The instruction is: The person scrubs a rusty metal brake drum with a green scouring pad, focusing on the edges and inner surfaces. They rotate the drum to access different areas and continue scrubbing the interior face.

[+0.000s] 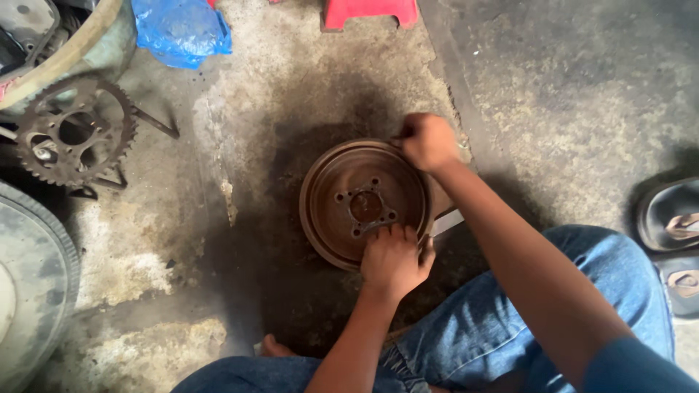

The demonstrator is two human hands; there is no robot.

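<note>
legs: blue jeans (488,320) at bottom of frame, person low on the floor, bare toes (271,346) showing just beside the left forearm
left hand: left hand (393,260) curled over the near rim of the drum, fingers bent down against the inner face, gripping the edge
drum: rusty round brake drum (364,204) on the floor in front of the knees, open face up, tilted a bit, hub in the middle with a centre hole and a ring of bolt holes
right hand: right hand (428,142) closed in a fist at the far right rim of the drum, touching it; looks pinched on something small and dark, cannot tell what
floor: stained concrete floor (218,218), dark oily patch around and under the drum
sandals: dark sandals (673,218) at right edge, well apart from the drum
tyre: grey tyre (33,284) at left edge, partly cut off
sprocket: rusty toothed sprocket (73,131) on a metal stand, far left, above the tyre
tub: round tub (80,40) with metal parts, top left corner
bag: blue plastic bag (182,29) just beside the tub
stool: red plastic stool (368,13) at top edge, beyond the drum
</note>
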